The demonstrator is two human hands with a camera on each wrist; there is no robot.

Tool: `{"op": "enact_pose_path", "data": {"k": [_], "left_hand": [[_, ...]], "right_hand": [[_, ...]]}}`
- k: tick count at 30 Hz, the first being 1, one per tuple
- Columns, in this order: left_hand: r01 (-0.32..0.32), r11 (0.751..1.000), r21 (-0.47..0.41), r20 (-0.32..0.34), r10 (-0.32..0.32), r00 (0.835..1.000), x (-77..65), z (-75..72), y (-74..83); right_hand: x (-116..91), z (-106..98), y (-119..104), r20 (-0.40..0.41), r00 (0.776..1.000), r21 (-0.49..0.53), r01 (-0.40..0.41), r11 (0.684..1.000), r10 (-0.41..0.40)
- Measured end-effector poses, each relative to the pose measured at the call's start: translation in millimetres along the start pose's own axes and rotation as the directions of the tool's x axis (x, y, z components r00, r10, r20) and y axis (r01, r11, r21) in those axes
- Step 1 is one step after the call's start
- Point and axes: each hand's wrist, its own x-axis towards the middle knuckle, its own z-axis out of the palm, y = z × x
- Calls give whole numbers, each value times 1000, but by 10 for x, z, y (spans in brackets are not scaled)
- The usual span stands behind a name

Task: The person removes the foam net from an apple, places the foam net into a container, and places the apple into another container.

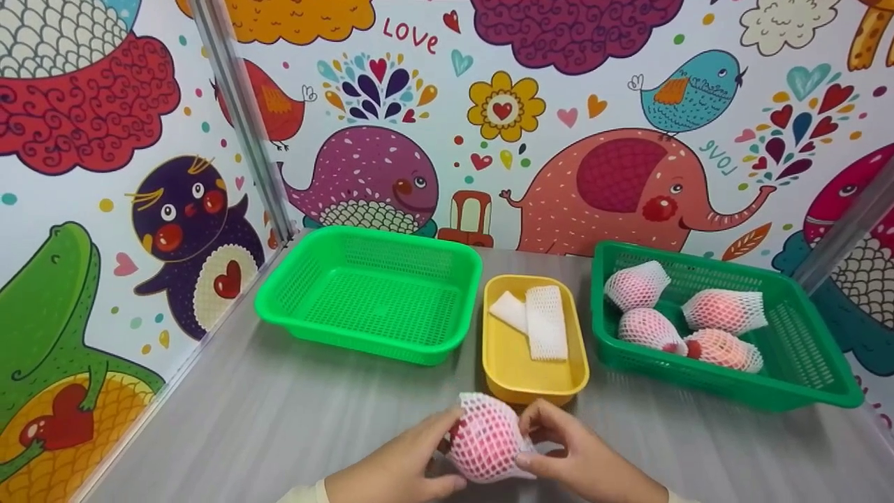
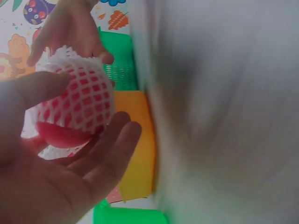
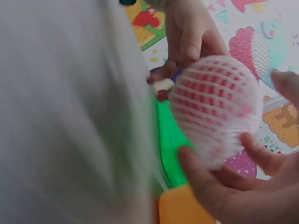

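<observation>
A red round fruit (image 1: 487,441) in a white foam net sleeve is held between both hands, just in front of the yellow basket. My left hand (image 1: 412,457) grips its left side, the thumb on the net in the left wrist view. Bare red skin (image 2: 63,135) shows there at the sleeve's edge. On the other side, my right hand (image 1: 583,454) pinches the loose net at the sleeve's right end. Inside the yellow basket (image 1: 494,367) lie several flat white foam nets (image 1: 547,323).
A bright green basket (image 1: 363,346) with nothing in it stands at the back left. In the dark green basket (image 1: 789,395) at the right lie several netted fruits (image 1: 646,328). Printed cartoon panels (image 1: 447,126) wall the grey table (image 1: 314,412) at the back and left.
</observation>
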Motion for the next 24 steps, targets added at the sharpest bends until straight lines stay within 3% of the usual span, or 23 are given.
{"op": "enact_pose_path", "data": {"k": [3, 8, 18, 24], "left_hand": [[32, 997, 63, 68, -37, 997, -16, 47, -50], [41, 990, 138, 134, -60, 989, -1, 91, -84], [5, 958, 285, 34, -15, 999, 40, 60, -34], [15, 974, 225, 44, -26, 999, 36, 46, -43]], "right_hand": [[22, 3, 67, 32, 997, -130, -60, 990, 65], [64, 26, 138, 66, 994, -264, -65, 962, 85], [84, -10, 153, 110, 993, -237, -10, 971, 37], [97, 42, 139, 138, 986, -219, -62, 974, 94]]}}
